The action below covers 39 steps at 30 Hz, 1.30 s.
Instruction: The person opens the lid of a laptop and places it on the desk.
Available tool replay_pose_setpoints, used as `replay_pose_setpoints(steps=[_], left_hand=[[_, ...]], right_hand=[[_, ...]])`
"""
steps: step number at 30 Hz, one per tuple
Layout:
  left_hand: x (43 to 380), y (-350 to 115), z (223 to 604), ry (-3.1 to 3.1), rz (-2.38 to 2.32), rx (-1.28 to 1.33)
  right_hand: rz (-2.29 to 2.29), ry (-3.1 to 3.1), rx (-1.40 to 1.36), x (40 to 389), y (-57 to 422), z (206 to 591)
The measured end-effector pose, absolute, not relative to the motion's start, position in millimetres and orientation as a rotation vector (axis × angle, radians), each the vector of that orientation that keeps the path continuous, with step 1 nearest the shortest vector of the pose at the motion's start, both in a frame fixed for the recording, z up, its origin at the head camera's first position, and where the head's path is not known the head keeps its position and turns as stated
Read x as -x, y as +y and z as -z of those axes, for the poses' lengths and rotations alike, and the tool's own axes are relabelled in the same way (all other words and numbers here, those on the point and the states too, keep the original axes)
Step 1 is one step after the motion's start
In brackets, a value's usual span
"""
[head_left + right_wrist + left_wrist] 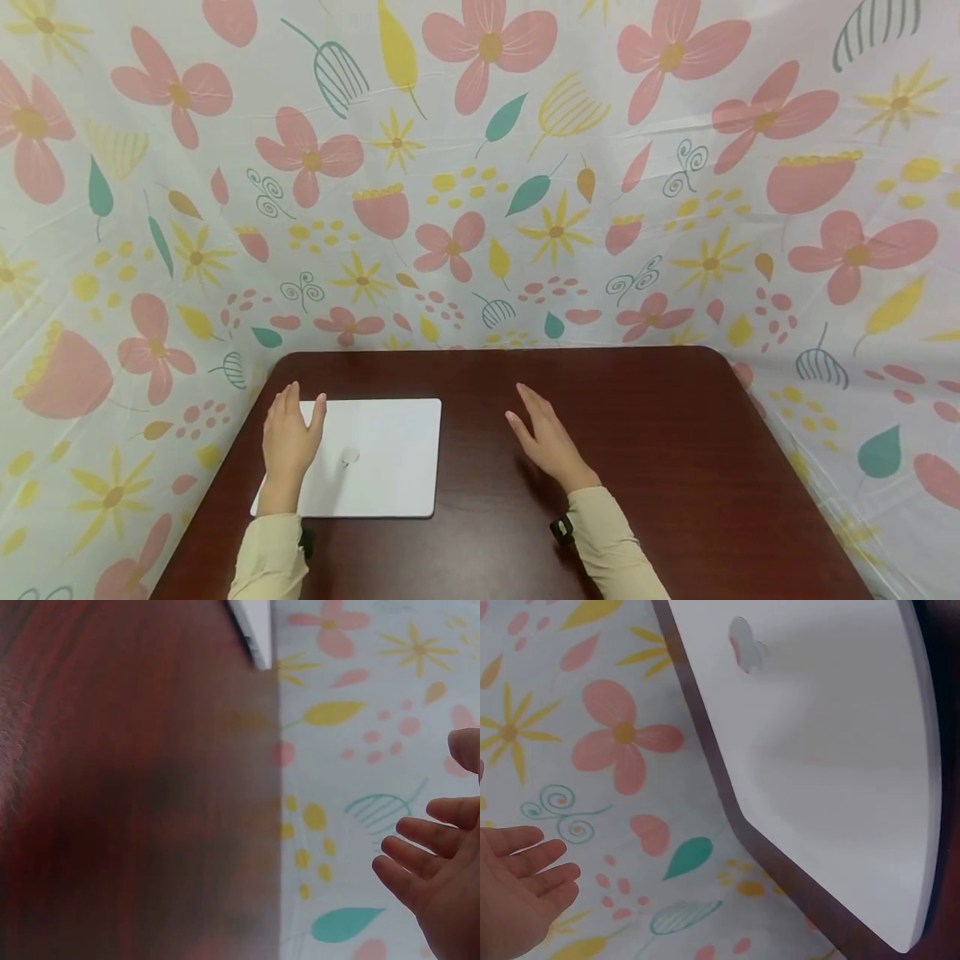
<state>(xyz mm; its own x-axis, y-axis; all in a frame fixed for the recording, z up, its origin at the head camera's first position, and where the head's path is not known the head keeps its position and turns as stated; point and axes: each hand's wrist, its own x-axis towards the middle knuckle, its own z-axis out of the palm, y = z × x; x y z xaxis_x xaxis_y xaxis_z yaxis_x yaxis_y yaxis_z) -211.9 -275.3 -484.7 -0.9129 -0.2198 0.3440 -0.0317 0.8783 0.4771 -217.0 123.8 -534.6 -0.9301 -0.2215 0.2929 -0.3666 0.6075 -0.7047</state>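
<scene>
In the head view, your laptop lies flat with its lid down on the left part of the brown table, the logo facing up. Your left hand is over the laptop's left side, fingers straight, thumb spread away from them, gripping nothing; your right hand hangs above the table to the right of the laptop, well apart from it, thumb and fingers extended and likewise holding nothing. In the left wrist view, your left hand's fingers lie against the flowered cloth in the background, clear of the laptop, whose pale lid fills the right side. In the right wrist view, your right hand's fingers are loosely spread and bare, and just a corner of the laptop shows at the top. You seem to be at the ready stage, before any contact. If the laptop is what you handle, the next move would call for bringing your right hand leftward and lowering your fingers to its edges.
</scene>
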Motion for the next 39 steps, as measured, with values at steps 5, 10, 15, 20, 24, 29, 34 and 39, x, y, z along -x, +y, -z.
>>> replay_pose_setpoints(steps=[5, 10, 15, 20, 24, 29, 34, 39], left_hand=[[216.7, -283.0, 489.1, -2.699, 0.668, -0.227], [220.0, -292.9, 493.4, -2.773, 0.665, -0.225], [218.6, -302.5, 498.5, -2.812, 0.668, -0.249], [217.0, -309.5, 505.3, -2.812, 0.651, -0.302], [216.8, -317.2, 511.9, -2.861, 0.661, -0.362], [215.6, -328.9, 515.6, -2.925, 0.686, -0.416], [216.2, -338.3, 517.9, -2.991, 0.782, -0.438], [216.8, -350.0, 527.7, -3.071, 0.857, -0.451]], right_hand=[[-1.285, -2.686, -0.483, 219.7, 116.6, 543.0], [-1.366, -2.714, -0.448, 222.5, 111.4, 549.9], [-1.424, -2.724, -0.45, 224.4, 106.3, 558.5], [-1.498, -2.705, -0.494, 226.4, 95.6, 564.6], [-1.58, -2.699, -0.501, 225.7, 87.5, 566.9], [-1.663, -2.71, -0.524, 221.9, 74.4, 569.4], [-1.769, -2.707, -0.566, 215.0, 58.2, 569.7], [-1.915, -2.695, -0.572, 207.0, 43.0, 572.1]])
